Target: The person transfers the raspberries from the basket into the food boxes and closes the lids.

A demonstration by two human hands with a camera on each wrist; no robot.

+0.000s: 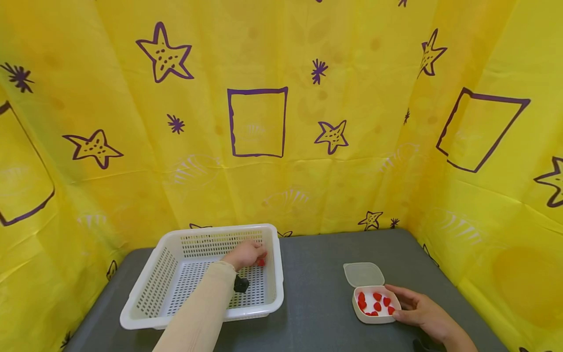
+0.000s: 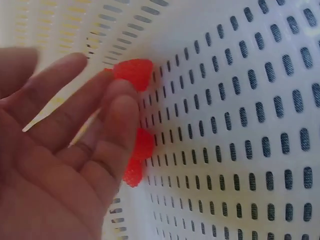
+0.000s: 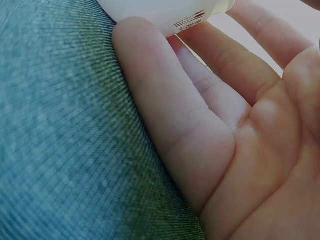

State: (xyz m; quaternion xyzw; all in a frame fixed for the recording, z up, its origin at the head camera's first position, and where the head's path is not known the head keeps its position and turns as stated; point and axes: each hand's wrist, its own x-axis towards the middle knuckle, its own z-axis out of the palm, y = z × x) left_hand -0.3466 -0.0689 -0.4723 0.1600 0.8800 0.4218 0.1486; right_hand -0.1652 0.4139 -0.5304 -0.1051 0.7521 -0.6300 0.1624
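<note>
Inside the white plastic basket (image 1: 176, 320), my left hand (image 1: 246, 254) reaches to the right-hand wall. In the left wrist view the thumb and fingertips pinch a red raspberry (image 2: 134, 73), bumpy on its surface, close against the perforated plastic. Two more raspberries (image 2: 144, 144) lie just below it, partly behind the fingers. On the right of the table, my right hand (image 1: 422, 313) grips the right side of a small white lidded box (image 1: 371, 319), thumb at the front corner. Several red raspberries (image 1: 377, 306) lie in the box. Its translucent lid (image 1: 363, 275) is flipped back.
Both containers stand on a grey cloth-covered table (image 1: 314, 283), the basket on the left and the box on the right. A yellow patterned curtain (image 1: 281, 195) hangs behind the table and along its sides.
</note>
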